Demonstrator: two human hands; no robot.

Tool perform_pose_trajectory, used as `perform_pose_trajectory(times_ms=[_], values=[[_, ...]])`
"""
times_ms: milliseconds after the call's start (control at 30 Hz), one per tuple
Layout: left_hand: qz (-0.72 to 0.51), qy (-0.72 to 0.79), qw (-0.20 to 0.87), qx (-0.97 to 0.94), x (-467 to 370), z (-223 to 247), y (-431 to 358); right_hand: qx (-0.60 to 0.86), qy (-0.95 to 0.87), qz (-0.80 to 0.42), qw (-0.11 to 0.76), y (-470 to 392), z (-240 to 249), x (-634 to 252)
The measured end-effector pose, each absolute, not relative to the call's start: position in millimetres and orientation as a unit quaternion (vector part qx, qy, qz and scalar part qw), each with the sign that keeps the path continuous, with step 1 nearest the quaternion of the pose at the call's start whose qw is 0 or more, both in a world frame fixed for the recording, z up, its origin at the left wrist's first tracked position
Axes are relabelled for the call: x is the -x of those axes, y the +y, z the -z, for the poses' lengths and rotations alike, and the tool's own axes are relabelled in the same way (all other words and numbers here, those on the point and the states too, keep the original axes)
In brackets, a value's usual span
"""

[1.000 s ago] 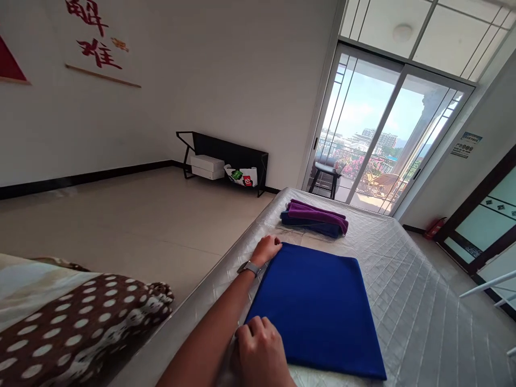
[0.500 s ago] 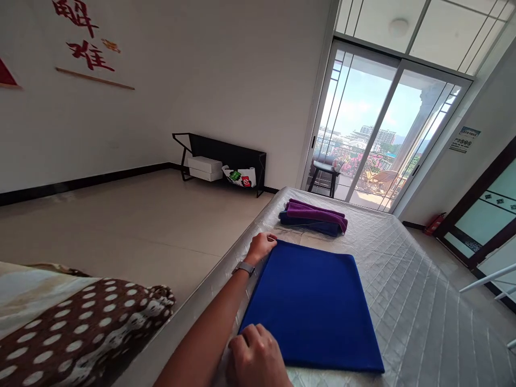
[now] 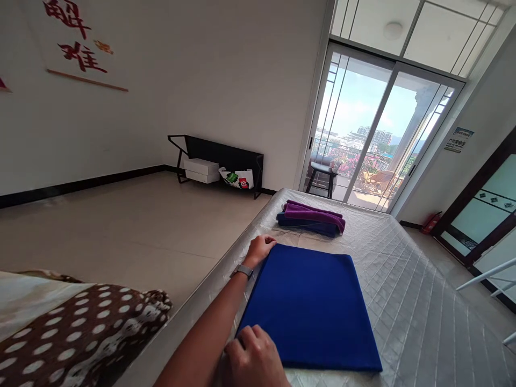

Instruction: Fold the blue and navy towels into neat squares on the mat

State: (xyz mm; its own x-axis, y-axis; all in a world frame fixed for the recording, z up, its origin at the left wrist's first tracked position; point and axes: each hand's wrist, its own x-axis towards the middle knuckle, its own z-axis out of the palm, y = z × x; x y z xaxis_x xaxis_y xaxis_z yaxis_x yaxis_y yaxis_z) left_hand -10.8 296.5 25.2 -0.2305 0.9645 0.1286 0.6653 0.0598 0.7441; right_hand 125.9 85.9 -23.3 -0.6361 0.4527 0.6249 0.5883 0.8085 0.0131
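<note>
A blue cloth [image 3: 306, 306], folded into a flat rectangle, lies on the plastic-covered mattress [image 3: 407, 301]. My left hand [image 3: 260, 250], with a watch on its wrist, pinches the cloth's far left corner. At the near left corner my right hand [image 3: 258, 355] is closed, its fingers curled over the edge; the fingertips are hidden. Beyond the cloth lies a small pile, a folded purple towel [image 3: 312, 210] on top of a dark blue one [image 3: 306, 224].
Left of the mattress is a brown blanket with white dots [image 3: 68, 333]. A black rack [image 3: 221, 153] by the wall holds white boxes [image 3: 200, 167] and a printed bag [image 3: 237, 177]. Glass sliding doors [image 3: 358, 129] stand behind the mattress. A fire extinguisher [image 3: 431, 222] is at the right.
The view has shifted slightly. Both hands keep their places at the left corners of the blue cloth, and the cloth lies as before.
</note>
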Motion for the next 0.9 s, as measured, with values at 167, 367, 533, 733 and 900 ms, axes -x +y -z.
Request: perform_pose_trajectory(times_ms=[167,367,533,733,900], values=[[-0.365,0.695,0.203,-0.586,9,-23,296,0.287,-0.897,0.105,0.319,87,25,-125],[-0.368,0.691,0.197,-0.590,10,-24,294,0.263,-0.919,0.067,0.286,85,15,-130],[-0.370,0.687,0.204,-0.592,11,-25,294,0.273,-0.919,0.049,0.279,84,12,-134],[-0.367,0.681,0.225,-0.593,14,-26,294,0.285,-0.914,0.033,0.288,86,21,-133],[-0.356,0.686,0.231,-0.591,15,-27,294,0.292,-0.902,0.076,0.310,88,24,-129]])
